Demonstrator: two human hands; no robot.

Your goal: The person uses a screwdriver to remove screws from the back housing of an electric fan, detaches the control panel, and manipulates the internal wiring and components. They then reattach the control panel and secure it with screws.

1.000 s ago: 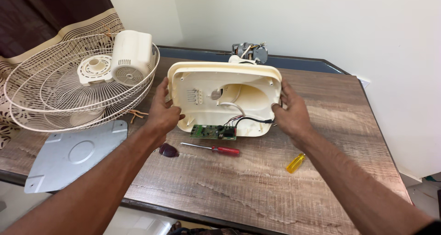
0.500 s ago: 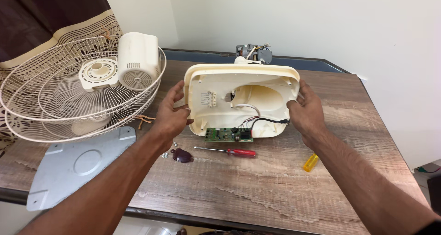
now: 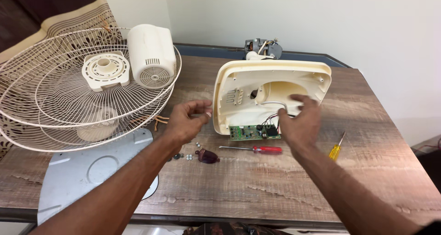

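Observation:
A cream plastic fan base shell [image 3: 239, 78] lies upside down on the wooden table [image 3: 285, 189], its hollow inside facing up. A green circuit board [image 3: 250, 132] with red and black wires sits at its near edge. My left hand [image 3: 186, 122] hovers just left of the shell, fingers loosely curled, holding nothing. My right hand [image 3: 299, 122] reaches over the shell's near right part, fingers spread above the wires, next to the board.
A red-handled screwdriver [image 3: 257, 149] lies in front of the shell, a yellow-handled one [image 3: 336, 150] to the right. Small screws [image 3: 187, 156] and a dark knob [image 3: 207, 157] lie near my left hand. Fan grilles [image 3: 69, 101], a motor cover [image 3: 151, 55], a grey metal plate [image 3: 87, 170] and a motor [image 3: 262, 48] surround them.
Both hands have let go of the shell's sides. The left hand pulled back to the left; the right hand moved inward over the wires. The view has shifted closer.

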